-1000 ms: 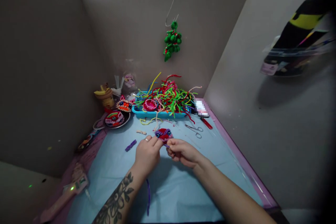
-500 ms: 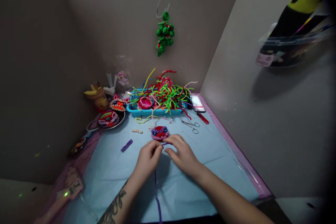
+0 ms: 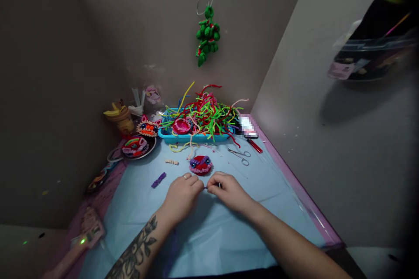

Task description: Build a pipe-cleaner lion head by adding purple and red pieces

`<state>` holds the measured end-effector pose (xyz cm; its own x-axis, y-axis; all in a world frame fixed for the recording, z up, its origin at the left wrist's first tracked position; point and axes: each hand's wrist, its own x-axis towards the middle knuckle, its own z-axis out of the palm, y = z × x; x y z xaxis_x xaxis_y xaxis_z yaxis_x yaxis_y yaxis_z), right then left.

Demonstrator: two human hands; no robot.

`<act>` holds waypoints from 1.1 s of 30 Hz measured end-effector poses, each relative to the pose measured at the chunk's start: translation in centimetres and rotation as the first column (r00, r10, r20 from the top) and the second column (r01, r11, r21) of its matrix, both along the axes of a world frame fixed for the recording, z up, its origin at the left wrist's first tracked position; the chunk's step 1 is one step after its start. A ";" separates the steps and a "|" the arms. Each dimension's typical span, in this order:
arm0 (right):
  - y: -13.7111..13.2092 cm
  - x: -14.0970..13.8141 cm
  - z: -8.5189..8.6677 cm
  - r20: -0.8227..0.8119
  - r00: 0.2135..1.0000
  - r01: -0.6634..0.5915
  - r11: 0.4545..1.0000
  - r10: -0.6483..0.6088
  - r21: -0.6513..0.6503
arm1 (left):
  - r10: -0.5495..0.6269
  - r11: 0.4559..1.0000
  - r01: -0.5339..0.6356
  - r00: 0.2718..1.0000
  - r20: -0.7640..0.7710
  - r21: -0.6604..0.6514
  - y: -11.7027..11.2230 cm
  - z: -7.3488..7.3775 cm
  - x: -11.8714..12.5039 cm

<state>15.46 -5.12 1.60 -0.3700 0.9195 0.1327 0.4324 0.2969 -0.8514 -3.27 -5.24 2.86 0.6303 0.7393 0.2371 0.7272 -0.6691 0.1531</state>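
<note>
Between my two hands runs a short bit of purple pipe cleaner (image 3: 205, 188). My left hand (image 3: 184, 193) is closed on it, back of the hand up, and a blurred purple length trails below toward the table's front edge. My right hand (image 3: 227, 189) pinches the other end between thumb and fingers. Just beyond my fingertips lies a red oval face piece (image 3: 200, 165) with a purple band, blue eyes and a pink fringe. To the left are a folded purple piece (image 3: 159, 180) and a small beige piece (image 3: 172, 162).
A blue tray (image 3: 196, 138) heaped with coloured pipe cleaners stands at the back. Scissors (image 3: 240, 156) and a red-handled tool (image 3: 255, 145) lie right of it. At left are a metal bowl (image 3: 151, 148) with a fuzzy piece and a pink glue gun (image 3: 91, 226). Grey panels surround the table.
My left hand has turned so its back faces up, and my right fingers have closed on the purple pipe cleaner. The trailing length has swung left. The camera view has shifted slightly.
</note>
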 end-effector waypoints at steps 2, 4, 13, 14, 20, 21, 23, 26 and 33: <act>-0.4 0.0 -0.3 -0.007 1.000 0.019 0.995 -0.018 0.095 | 0.067 0.996 -0.062 0.994 0.090 -0.062 0.0 0.0 -0.1; -0.8 0.1 -0.7 -0.013 0.999 0.036 0.983 -0.034 0.179 | 0.113 0.987 -0.092 0.979 0.171 -0.130 -0.1 -0.1 -0.2; -0.4 0.7 -1.0 0.027 0.999 0.030 0.930 -0.043 0.366 | 0.089 0.984 -0.056 0.977 0.192 -0.170 -0.5 -0.6 0.1; -0.4 0.7 -0.8 0.029 0.999 0.011 0.938 -0.023 0.346 | 0.069 0.991 -0.053 0.990 0.123 -0.124 -0.3 -0.6 0.1; -0.5 0.7 0.0 -0.014 1.000 0.020 0.984 -0.018 0.175 | 0.003 0.999 -0.003 1.000 0.007 -0.036 0.3 -0.3 -0.5; -0.4 0.8 0.0 -0.014 0.999 0.044 0.983 -0.042 0.180 | 0.031 0.997 -0.024 0.996 0.087 -0.077 0.2 -0.5 -0.6; -0.2 0.9 0.2 -0.023 0.995 0.095 0.973 -0.093 0.212 | 0.116 0.975 -0.052 0.950 0.290 -0.217 0.0 -1.3 -0.8; 0.1 1.3 0.5 -0.054 0.983 0.181 0.945 -0.173 0.274 | 0.305 0.863 -0.011 0.809 0.502 -0.506 -0.7 -3.1 -1.2; 0.9 2.7 1.3 -0.112 0.928 0.370 0.843 -0.356 0.391 | 0.689 0.457 0.264 0.499 0.526 -0.849 -2.1 -4.3 -1.4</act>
